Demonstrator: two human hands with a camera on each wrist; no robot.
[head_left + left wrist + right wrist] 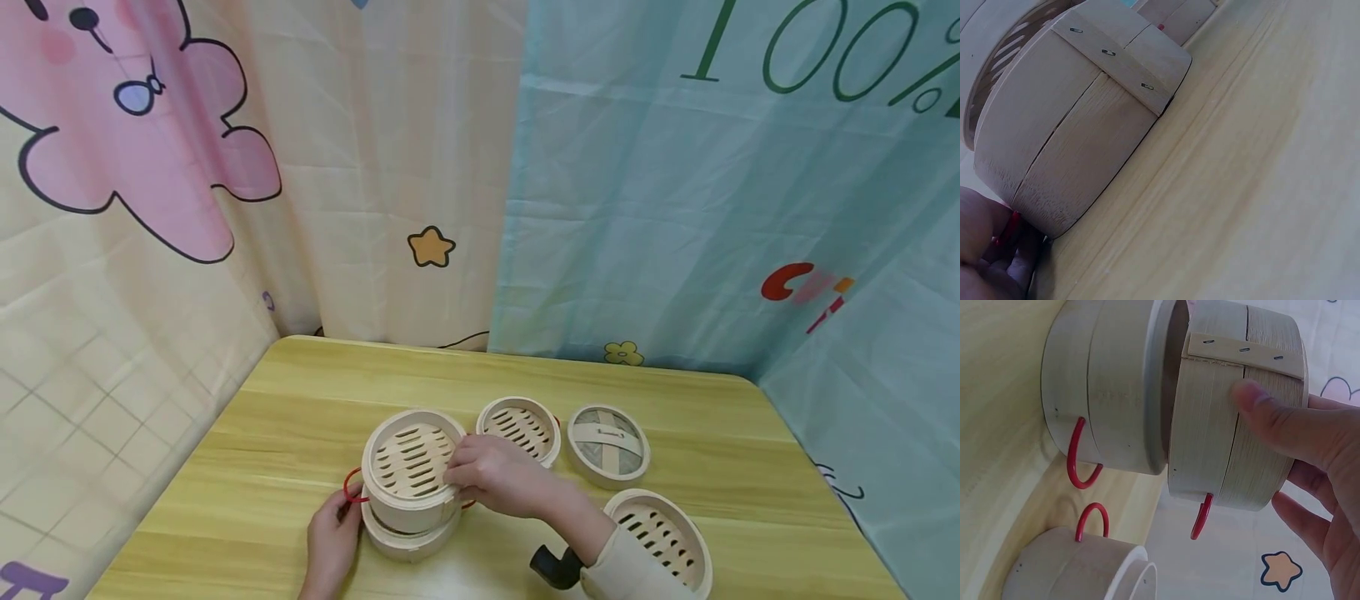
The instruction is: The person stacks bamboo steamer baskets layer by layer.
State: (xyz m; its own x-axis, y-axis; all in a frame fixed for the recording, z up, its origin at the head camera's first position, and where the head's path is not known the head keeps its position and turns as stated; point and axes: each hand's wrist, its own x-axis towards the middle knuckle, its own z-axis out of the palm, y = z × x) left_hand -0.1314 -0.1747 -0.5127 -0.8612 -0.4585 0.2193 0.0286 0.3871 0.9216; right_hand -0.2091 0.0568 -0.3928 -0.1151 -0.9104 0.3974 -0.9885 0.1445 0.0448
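Note:
An upper bamboo steamer basket (401,518) with a slatted base is in my right hand (498,477), whose thumb and fingers grip its side wall. In the right wrist view this basket (1210,425) sits slightly tilted, with a gap on one side above the lower steamer basket (1116,394). The lower basket (407,547) stands on the table. My left hand (332,533) is at its left side, and in the left wrist view the fingers (982,219) pinch a red loop handle (1009,229) low on its wall.
Behind, to the right, stands a smaller steamer basket (557,454), with a woven round lid (609,435) beside it. Another slatted steamer piece (701,546) lies near my right forearm, by a black curved object (555,568). Printed curtains (420,167) enclose the wooden table (262,433).

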